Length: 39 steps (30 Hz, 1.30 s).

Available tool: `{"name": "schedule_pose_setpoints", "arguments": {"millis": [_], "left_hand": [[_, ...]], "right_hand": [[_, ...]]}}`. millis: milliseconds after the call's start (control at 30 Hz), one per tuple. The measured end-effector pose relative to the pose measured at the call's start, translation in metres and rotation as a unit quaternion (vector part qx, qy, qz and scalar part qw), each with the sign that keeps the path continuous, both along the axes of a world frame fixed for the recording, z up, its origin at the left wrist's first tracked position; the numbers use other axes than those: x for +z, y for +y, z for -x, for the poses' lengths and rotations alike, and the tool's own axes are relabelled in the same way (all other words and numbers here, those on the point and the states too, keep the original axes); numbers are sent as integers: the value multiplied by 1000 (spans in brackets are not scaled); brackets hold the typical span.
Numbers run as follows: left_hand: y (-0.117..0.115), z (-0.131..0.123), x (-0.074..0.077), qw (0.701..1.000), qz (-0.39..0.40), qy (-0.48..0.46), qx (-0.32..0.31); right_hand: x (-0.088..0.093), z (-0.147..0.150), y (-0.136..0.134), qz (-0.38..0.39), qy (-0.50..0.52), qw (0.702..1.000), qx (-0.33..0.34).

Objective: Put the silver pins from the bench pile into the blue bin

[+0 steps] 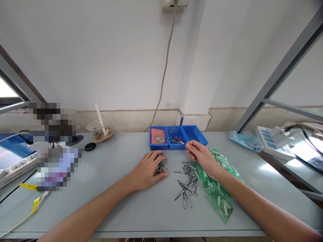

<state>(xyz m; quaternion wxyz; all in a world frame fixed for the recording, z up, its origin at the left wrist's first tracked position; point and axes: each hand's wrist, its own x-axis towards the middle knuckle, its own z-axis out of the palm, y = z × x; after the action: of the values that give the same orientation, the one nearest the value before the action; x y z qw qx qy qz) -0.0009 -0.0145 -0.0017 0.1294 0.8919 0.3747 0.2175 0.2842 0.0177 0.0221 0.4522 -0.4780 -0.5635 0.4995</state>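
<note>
In the head view, the left hand (148,169) curves, fingers spread, around a heap of metal pins (158,168) on the table (146,215). The right hand (202,156) pinches its fingertips together by the blue trays (195,134); whether on a pin, one cannot tell. Loose pins (187,184) lie beside green bags (225,208).

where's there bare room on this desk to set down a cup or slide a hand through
Bare desk lies between the black disc and left hand, along the front between the left forearm and green bags, and between the right forearm and blue packet. The middle is crowded: loose metal pins, the right hand, and blue trays behind.
</note>
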Motion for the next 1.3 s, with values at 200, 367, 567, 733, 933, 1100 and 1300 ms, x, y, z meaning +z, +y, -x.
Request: {"name": "schedule_pose_setpoints", "arguments": {"millis": [200,367,567,733,933,1100,1300], "left_hand": [[1,1,-3,1000,5,-1,7],[0,1,-2,1000,8,4,9],[0,1,-2,1000,6,5,12],[0,1,-2,1000,7,4,9],[0,1,-2,1000,6,-3,6],[0,1,-1,1000,4,-1,5],[0,1,-1,1000,6,4,10]], "right_hand": [[5,2,-3,32,24,999,6],[6,1,-5,66,105,992,20],[8,0,-5,69,142,986,53],[6,0,-5,-2,29,1000,13],[5,1,-6,-53,-56,997,-9],[3,0,-4,-66,-67,995,-16],[0,1,-4,-152,-156,976,-25]]}}
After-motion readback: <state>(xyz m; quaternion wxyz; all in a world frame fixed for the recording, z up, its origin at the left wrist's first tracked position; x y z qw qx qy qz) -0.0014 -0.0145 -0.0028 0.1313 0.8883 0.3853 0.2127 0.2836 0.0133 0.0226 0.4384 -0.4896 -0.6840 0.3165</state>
